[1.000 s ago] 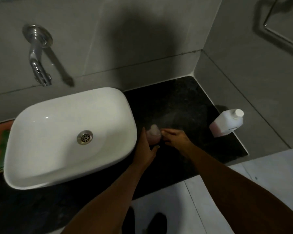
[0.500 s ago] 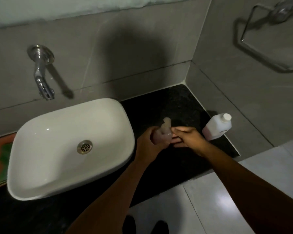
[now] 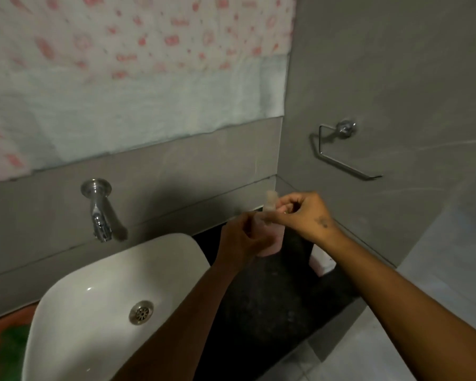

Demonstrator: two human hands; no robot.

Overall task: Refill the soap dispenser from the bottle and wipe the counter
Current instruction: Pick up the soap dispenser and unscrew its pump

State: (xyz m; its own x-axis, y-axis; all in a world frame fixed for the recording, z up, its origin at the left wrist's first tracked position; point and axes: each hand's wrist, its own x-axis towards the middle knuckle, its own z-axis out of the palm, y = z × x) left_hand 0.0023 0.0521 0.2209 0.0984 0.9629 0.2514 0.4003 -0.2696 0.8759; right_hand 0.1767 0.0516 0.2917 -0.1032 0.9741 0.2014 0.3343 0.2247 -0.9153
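Observation:
My left hand [image 3: 241, 243] grips the body of a small pinkish soap dispenser [image 3: 274, 242], held up above the black counter [image 3: 272, 303]. My right hand [image 3: 302, 215] pinches the dispenser's clear pump head [image 3: 271, 202] at the top. The white refill bottle [image 3: 320, 261] stands on the counter near the right wall, mostly hidden behind my right forearm.
A white basin [image 3: 94, 312] with a metal drain sits left of the counter, under a chrome wall tap [image 3: 99, 215]. A metal towel ring [image 3: 341, 149] hangs on the right wall. A patterned cloth [image 3: 121, 64] covers the wall above. An orange and green item [image 3: 8, 347] lies at far left.
Both hands lifted the dispenser up off the counter. My view tilted upward, bringing the cloth and towel ring into sight. My right forearm now covers most of the refill bottle.

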